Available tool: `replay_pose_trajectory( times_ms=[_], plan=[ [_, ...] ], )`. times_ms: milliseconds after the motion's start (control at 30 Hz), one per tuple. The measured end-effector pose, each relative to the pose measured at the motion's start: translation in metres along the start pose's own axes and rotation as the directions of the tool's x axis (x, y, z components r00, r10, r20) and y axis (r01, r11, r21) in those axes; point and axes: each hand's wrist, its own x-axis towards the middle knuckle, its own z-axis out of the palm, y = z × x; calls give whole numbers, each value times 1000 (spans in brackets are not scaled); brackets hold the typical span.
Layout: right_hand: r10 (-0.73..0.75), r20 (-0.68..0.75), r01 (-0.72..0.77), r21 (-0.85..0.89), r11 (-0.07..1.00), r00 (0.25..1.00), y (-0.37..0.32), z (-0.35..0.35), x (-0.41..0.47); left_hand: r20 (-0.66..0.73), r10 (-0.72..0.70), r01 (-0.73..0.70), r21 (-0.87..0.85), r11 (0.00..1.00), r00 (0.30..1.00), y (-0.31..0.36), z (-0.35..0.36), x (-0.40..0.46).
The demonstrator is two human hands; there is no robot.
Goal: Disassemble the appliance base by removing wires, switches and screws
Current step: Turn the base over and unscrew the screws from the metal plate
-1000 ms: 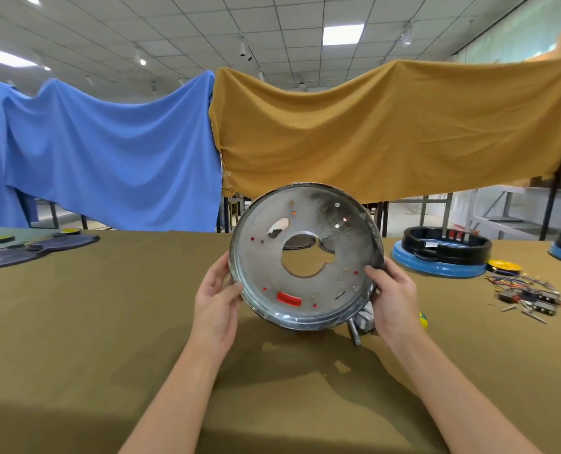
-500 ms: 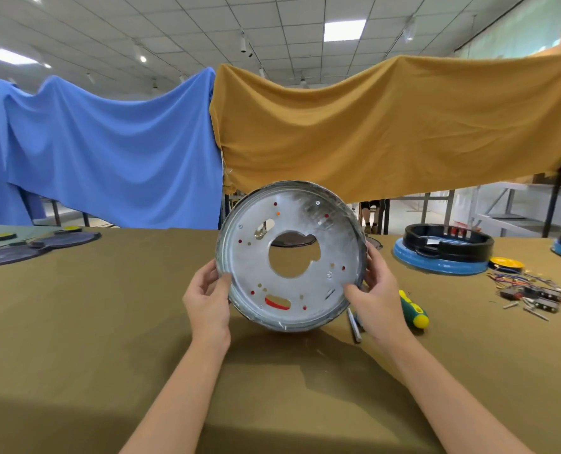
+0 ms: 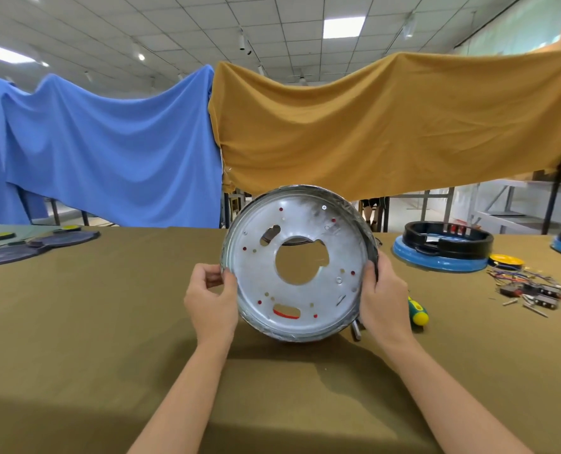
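A round silver metal base plate [image 3: 256, 276] with a large centre hole and many small holes stands upright on its rim, facing me, above the olive table [image 3: 76, 322]. My left hand [image 3: 212, 301] grips its left rim and my right hand [image 3: 384, 303] grips its right rim. A red piece shows through a slot near the plate's bottom. A green and yellow screwdriver [image 3: 417, 312] lies on the table just right of my right hand, its shaft partly hidden behind the plate.
A black ring on a blue base [image 3: 443, 249] sits at the right, with a yellow disc [image 3: 506, 259] and a pile of wires, switches and screws [image 3: 531, 288] beside it. Dark flat discs [image 3: 36, 245] lie far left. Blue and mustard cloths hang behind.
Both hands have turned the plate counterclockwise as I see it and brought it lower and closer. The screwdriver handle has come into view at the right.
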Motion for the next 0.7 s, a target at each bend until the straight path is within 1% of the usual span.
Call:
replay_pose_trajectory(
  times_ms=[67,133,200,267,367,467,533,567,633,700],
  plan=[
    [46,-6,-47,-15,999,999,2,-1,3,13,4,-4,-20,1000,1000,2,0,-1],
    [83,-8,-84,-34,996,996,6,-2,6,49,-10,15,-97,995,999,4,-1,-2],
    [110,5,-110,-47,993,994,8,-1,7,100,-31,47,-168,985,995,7,-3,-4],
    [145,48,-143,-43,989,988,7,-1,8,136,-77,108,-233,967,988,8,-3,-3],
    [203,129,-204,-2,979,971,6,-1,8,159,-122,165,-294,941,980,8,-3,-1],
    [195,139,-206,72,976,971,6,-3,7,137,-202,235,-302,924,970,8,-4,3],
    [180,179,-206,139,969,967,3,-3,5,115,-318,338,-315,887,941,6,-5,5],
    [175,190,-209,181,961,966,2,-3,3,106,-396,407,-337,849,912,6,-5,6],
    [155,157,-190,248,950,975,-1,-4,3,110,-531,531,-368,763,840,6,-6,9],
    [146,126,-176,286,942,981,-2,-5,3,127,-590,593,-349,726,797,6,-7,9]
  ],
)
